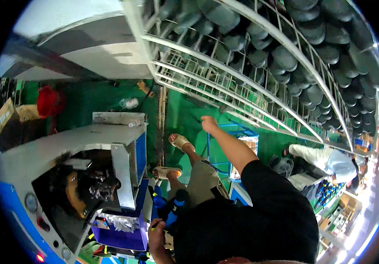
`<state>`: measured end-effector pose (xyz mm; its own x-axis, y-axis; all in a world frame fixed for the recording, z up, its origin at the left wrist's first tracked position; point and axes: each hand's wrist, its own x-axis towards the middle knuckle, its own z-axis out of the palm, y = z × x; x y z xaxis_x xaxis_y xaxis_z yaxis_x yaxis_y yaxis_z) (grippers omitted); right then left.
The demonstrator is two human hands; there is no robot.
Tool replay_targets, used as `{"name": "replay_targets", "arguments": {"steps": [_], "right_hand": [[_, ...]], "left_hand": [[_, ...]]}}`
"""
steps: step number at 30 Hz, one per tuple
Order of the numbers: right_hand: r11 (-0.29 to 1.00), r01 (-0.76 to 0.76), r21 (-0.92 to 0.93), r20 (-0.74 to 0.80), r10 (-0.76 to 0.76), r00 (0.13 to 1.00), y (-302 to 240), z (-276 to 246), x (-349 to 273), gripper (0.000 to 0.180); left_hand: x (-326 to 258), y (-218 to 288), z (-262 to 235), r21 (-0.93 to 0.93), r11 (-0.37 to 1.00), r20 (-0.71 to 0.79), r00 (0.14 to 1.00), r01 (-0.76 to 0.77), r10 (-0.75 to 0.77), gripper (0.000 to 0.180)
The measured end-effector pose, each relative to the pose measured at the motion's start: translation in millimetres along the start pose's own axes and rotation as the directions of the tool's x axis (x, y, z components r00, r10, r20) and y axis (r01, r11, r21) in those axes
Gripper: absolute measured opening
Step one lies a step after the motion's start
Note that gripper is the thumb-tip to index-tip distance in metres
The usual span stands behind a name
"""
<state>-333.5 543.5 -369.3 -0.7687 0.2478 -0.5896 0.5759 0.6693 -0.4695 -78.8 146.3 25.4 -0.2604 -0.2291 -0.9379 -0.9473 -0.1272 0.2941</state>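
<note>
Down at the lower left, my left hand (156, 240) is closed around the edge of a black-and-blue fabric piece (172, 211), sock- or glove-like. A small yellow-green bit shows at its fingers. The fabric hangs in front of my black shirt, above my lap. My right arm reaches far forward, and my right hand (209, 124) is curled near the metal rack. Whether anything is inside those fingers I cannot make out. Below that hand stands a blue metal frame (231, 130).
A grey-and-blue machine (130, 180) with a dark opening fills the left. Beside it is a purple bin (123, 240) with white pieces. A white wire rack (189, 55) holds many dark rounded pieces. Another person (334, 165) bends at the right. A red bucket (49, 101) stands far left.
</note>
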Motion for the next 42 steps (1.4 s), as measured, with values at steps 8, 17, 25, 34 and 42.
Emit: {"name": "replay_targets", "arguments": {"steps": [8,17,25,34,42], "right_hand": [[0.944,0.053,0.326,0.385,-0.184,0.904,47.0,22.6,-60.3,0.018],[0.969,-0.243,0.037,0.745,0.135,0.653,-43.3,12.5,-186.2,0.022],[0.986,-0.064,-0.155,0.711,0.156,0.685,-165.1,52.5,-212.1,0.014],[0.862,0.439,-0.252,0.817,-0.053,0.574,-288.5,92.5,-300.5,0.050],[0.464,0.877,-0.124,0.986,-0.041,0.161,-352.1,137.2,-366.9,0.053]], "left_hand": [[-9.8,-151.6,-101.4,-0.503,0.834,-0.019,0.968,-0.227,0.252,0.036],[-66.3,-355.5,-200.7,-0.730,0.234,-0.638,0.763,-0.643,0.106,0.051],[73.0,-418.1,-232.9,-0.044,0.937,-0.980,0.166,0.348,-0.108,0.050],[-36.1,-460.5,-107.3,-0.384,0.923,-0.890,0.269,-0.005,-0.368,0.050],[-212.7,-538.9,230.9,-0.826,0.506,-0.466,0.203,0.250,-0.861,0.052]]}}
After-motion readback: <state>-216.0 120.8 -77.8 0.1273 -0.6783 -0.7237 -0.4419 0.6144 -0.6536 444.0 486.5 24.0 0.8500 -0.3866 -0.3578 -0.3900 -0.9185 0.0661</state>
